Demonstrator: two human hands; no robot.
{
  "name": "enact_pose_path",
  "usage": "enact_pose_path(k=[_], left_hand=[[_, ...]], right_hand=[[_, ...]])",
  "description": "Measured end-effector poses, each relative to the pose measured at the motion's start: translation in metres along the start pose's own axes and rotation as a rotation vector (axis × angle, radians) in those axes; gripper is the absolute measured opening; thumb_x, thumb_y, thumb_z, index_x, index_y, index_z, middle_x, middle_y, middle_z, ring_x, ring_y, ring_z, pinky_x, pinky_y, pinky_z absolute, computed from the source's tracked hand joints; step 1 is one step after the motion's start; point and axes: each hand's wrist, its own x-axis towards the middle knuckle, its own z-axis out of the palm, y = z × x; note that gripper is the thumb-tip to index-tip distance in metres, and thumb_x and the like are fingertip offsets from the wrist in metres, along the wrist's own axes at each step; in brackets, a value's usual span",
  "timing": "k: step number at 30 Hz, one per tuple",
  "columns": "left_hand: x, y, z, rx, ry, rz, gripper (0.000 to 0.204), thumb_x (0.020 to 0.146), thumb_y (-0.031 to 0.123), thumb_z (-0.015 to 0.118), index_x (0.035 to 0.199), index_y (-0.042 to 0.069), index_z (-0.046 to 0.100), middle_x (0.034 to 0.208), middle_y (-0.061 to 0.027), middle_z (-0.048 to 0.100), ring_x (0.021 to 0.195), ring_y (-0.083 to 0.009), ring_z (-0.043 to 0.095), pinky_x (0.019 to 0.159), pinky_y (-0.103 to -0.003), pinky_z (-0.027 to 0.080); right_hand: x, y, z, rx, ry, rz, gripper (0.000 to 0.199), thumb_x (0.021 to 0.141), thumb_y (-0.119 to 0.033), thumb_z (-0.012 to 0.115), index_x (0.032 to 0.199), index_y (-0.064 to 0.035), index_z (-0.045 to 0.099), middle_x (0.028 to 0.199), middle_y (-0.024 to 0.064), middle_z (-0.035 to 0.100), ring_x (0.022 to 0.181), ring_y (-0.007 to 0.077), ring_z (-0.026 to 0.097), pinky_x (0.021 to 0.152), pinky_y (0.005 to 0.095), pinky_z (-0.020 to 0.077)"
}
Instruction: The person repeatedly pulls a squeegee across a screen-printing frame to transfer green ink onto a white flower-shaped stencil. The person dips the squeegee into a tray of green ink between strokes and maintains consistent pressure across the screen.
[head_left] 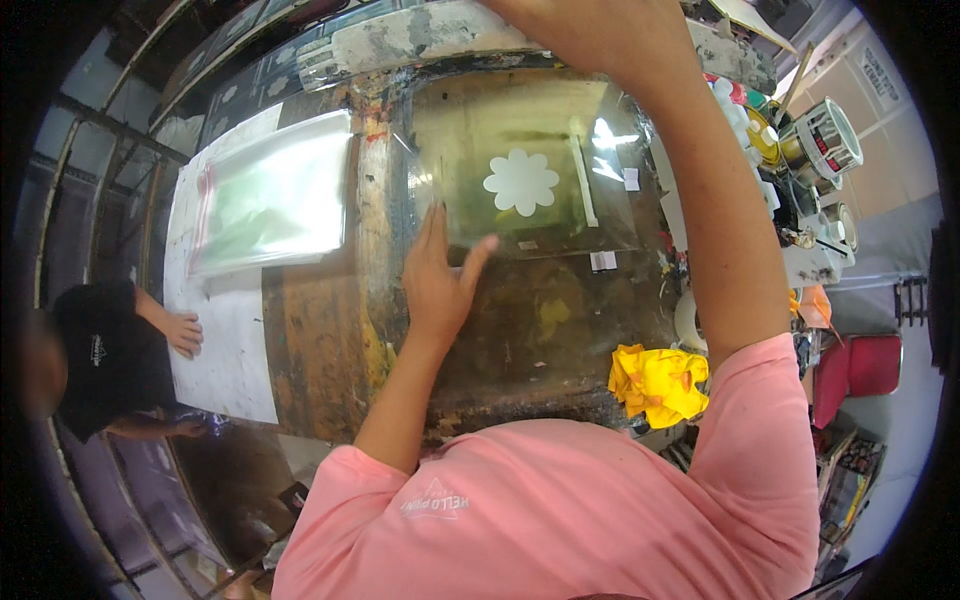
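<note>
A clear plastic sheet (pixel 470 225) lies on the stained wooden table, and a white flower shape (pixel 521 182) shows in its middle. My left hand (pixel 440 275) is at the sheet's near left edge, its fingers stretched out and its thumb apart, holding nothing. My right arm reaches far across the table to the upper edge of the picture. There my right hand (pixel 590 30) is beside a paint-smeared grey-white bar (pixel 430 40); its fingers are cut off from view. To the left of the sheet lies a stack of clear plastic bags (pixel 280 190) on white paper.
A crumpled yellow cloth (pixel 660 385) lies at the table's near right edge. Paint cans (pixel 822 140) and bottles crowd the right side. At the left, another person's hand (pixel 182 333) rests on the white paper (pixel 225 370). A red chair (pixel 872 367) stands farther right.
</note>
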Motion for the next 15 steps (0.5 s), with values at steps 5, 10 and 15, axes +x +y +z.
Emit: enact_pose_path(k=[5, 10, 15], left_hand=[[0.064, 0.026, -0.018, -0.255, 0.172, -0.055, 0.063, 0.096, 0.021, 0.077, 0.146, -0.010, 0.056, 0.122, -0.0278, 0.073, 0.098, -0.0296, 0.075, 0.083, -0.035, 0.059], [0.044, -0.015, -0.079, -0.345, 0.288, -0.272, 0.068, 0.088, 0.008, 0.077, 0.152, -0.003, 0.055, 0.097, -0.0157, 0.080, 0.074, -0.0118, 0.070, 0.069, -0.028, 0.054], [0.008, -0.124, -0.167, -0.131, 0.443, -0.332, 0.067, 0.083, 0.002, 0.073, 0.148, -0.003, 0.059, 0.106, -0.0167, 0.077, 0.076, -0.0176, 0.071, 0.073, -0.034, 0.057]], right_hand=[[0.009, 0.001, -0.005, 0.000, -0.060, 0.043, 0.056, 0.095, -0.051, 0.060, 0.080, -0.0001, 0.077, 0.077, 0.0216, 0.074, 0.079, 0.0398, 0.072, 0.085, 0.0523, 0.0492], [-0.001, -0.004, -0.006, 0.034, -0.001, 0.016, 0.055, 0.096, -0.052, 0.060, 0.084, -0.0014, 0.077, 0.081, 0.0205, 0.075, 0.082, 0.0386, 0.073, 0.087, 0.0517, 0.0490], [-0.008, -0.006, -0.003, -0.021, -0.087, 0.031, 0.048, 0.098, -0.050, 0.063, 0.091, -0.0043, 0.074, 0.086, 0.0161, 0.074, 0.084, 0.0378, 0.070, 0.086, 0.0492, 0.0457]])
